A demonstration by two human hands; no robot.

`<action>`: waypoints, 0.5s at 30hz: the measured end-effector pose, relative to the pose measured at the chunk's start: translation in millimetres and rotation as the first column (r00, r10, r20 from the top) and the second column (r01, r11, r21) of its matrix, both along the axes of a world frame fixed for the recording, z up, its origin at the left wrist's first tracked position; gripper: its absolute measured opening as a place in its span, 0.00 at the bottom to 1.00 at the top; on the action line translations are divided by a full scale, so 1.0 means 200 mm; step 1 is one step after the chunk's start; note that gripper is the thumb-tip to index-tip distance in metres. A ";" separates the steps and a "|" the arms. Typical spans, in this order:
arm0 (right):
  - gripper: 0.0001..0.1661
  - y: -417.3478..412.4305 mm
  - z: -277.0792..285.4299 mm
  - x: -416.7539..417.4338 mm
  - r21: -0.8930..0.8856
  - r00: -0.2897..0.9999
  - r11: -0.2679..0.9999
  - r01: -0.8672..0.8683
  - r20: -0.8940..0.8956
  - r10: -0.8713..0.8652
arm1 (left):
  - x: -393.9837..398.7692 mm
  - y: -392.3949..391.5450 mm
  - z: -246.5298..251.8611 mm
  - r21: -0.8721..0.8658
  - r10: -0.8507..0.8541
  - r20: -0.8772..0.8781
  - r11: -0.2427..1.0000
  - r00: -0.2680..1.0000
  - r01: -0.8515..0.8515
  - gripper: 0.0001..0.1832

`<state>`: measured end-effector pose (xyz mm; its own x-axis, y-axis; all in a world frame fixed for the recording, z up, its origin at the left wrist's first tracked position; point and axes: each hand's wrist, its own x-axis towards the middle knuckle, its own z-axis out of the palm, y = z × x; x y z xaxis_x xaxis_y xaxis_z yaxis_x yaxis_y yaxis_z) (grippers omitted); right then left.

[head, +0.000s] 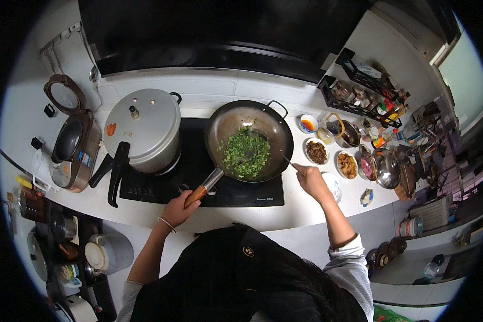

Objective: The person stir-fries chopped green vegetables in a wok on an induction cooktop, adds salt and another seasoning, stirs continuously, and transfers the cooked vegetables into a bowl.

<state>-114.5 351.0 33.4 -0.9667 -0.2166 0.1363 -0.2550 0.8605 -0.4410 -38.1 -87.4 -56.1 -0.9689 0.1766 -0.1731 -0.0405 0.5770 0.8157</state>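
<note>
My left hand (180, 210) is closed around the wooden handle (195, 196) of a wok (279, 137) on the black cooktop (241, 195). Chopped green vegetables (246, 153) lie in the wok, spread over its bottom. At the wok's right side, my right hand (309, 179) grips a thin metal utensil (288, 161), its tip over the rim. The utensil's far end is hard to make out. Just right of that hand, a white patterned dish (332, 186) is partly hidden by my forearm.
A large pressure cooker (153, 124) stands left of the wok, its black handles jutting towards me. Farther left is an open rice cooker (70, 149). Bowls of dark chopped food (316, 151) and brown chunks (347, 165) stand on the right counter, below a black spice rack (354, 100).
</note>
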 end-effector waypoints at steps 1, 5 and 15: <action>0.21 0.00 -0.04 -0.05 -0.019 0.999 1.000 -0.008 -0.044 0.007 | -0.01 0.01 0.00 0.001 -0.016 -0.007 1.000 1.000 0.016 0.27; 0.22 -0.08 -0.23 -0.20 0.090 0.984 0.996 0.000 -0.175 0.016 | -0.04 0.02 0.05 -0.012 -0.028 0.037 1.000 0.999 0.028 0.28; 0.27 0.02 0.32 0.33 0.244 0.954 0.929 -0.279 0.179 0.240 | -0.04 -0.03 0.03 -0.022 -0.014 -0.047 1.000 0.999 0.013 0.28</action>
